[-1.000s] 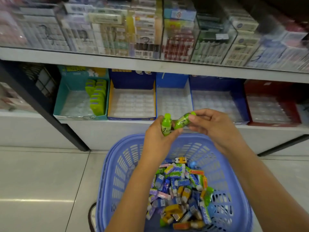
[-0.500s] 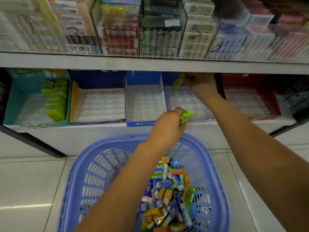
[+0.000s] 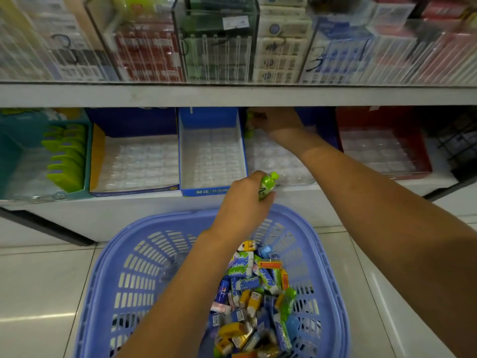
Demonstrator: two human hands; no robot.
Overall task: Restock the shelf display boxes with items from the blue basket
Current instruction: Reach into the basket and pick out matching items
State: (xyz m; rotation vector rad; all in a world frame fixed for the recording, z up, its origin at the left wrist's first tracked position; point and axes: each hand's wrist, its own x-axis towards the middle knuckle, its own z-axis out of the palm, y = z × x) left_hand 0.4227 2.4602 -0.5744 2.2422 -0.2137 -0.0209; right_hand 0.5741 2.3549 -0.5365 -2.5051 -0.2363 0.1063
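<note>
Fingers (image 3: 254, 177) of the left hand (image 3: 242, 200) curl round a small green bottle (image 3: 268, 184) above the blue basket (image 3: 103, 267). The right hand (image 3: 277, 122) pinches another green bottle (image 3: 249, 129) at the back of a dark blue display box (image 3: 320, 120) on the shelf (image 3: 77, 215). Many small packs (image 3: 247, 288) lie in the basket.

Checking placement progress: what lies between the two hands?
Head view: only empty slots of the clear plastic blister tray lie between the left hand, gripping a small green bottle, and the right hand holding another green bottle at the tray's back.
</note>
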